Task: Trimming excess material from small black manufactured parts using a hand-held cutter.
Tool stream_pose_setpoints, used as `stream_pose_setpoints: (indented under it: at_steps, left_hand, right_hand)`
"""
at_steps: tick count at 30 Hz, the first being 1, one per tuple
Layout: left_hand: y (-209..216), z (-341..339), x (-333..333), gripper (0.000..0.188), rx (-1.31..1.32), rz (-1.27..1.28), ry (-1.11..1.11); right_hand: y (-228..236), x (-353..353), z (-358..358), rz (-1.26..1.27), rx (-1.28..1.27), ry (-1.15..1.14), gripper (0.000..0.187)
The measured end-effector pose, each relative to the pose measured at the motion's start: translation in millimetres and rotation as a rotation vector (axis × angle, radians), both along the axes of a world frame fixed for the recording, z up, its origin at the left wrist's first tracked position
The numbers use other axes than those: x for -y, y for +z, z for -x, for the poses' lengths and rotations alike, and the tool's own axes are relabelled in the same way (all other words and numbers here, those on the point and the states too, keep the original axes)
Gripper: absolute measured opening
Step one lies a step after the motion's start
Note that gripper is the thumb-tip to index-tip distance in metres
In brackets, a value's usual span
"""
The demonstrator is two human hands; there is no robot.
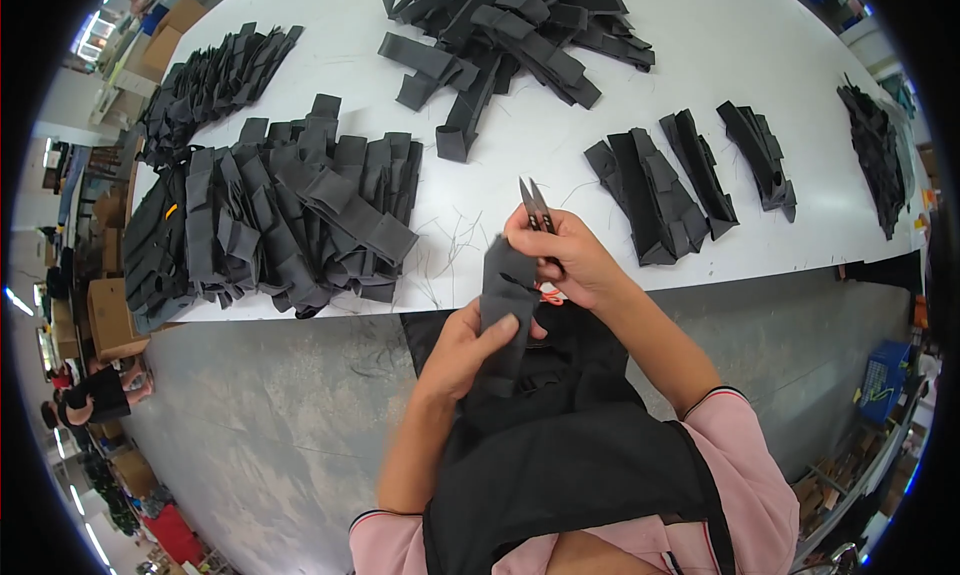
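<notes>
A dark grey fabric strip [508,285] hangs upright in front of me at the table's near edge. My left hand [466,347] grips its lower part, thumb across the front. The fingertips of my right hand [572,258] pinch its upper end. The same right hand also holds a pair of small scissors [537,210], blades slightly parted and pointing away from me, clear of the strip. A red-orange part near the scissors' handles shows below the right hand. Loose dark threads [445,245] lie on the white table left of the strip.
On the white table [700,55], a large pile of grey strips [300,215] lies left, another [500,35] at the far middle. Smaller strip bundles [650,195] sit to the right, with a dark heap [875,160] beyond. A blue crate [885,380] stands on the floor at right.
</notes>
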State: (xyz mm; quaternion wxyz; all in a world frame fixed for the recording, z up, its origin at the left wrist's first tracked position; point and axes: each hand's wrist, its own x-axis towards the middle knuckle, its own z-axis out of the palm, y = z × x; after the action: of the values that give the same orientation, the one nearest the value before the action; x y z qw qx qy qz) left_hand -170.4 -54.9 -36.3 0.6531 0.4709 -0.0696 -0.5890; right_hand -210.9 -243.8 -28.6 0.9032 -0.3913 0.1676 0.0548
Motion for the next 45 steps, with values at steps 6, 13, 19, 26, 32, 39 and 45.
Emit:
stream_pose_setpoints:
  at_steps: [6, 13, 19, 26, 32, 39, 45]
  left_hand:
    - [9, 13, 8, 0.029, -0.01, -0.13, 0.257]
    - [21, 10, 14, 0.029, 0.031, -0.151, 0.296]
    - [24, 13, 13, 0.027, 0.02, -0.112, 0.287]
    - [23, 15, 12, 0.026, 0.018, -0.122, 0.302]
    - [23, 14, 11, 0.025, -0.004, -0.135, 0.331]
    - [22, 14, 10, 0.025, -0.203, 0.002, 0.353]
    - [21, 16, 11, 0.026, -0.291, 0.068, 0.342]
  right_hand:
    - [-11, -19, 42, 1.277, 0.217, -0.401, 0.028]
    - [3, -26, 56, 1.553, 0.3, -0.254, 0.029]
    - [0, -27, 51, 1.701, 0.403, -0.277, 0.029]
    - [-2, -31, 52, 1.578, 0.426, -0.417, 0.027]
    - [6, -32, 61, 1.259, 0.164, -0.314, 0.022]
    - [-11, -37, 59, 0.699, 0.137, -0.261, 0.022]
    - [-6, -40, 57, 0.413, 0.032, -0.263, 0.021]
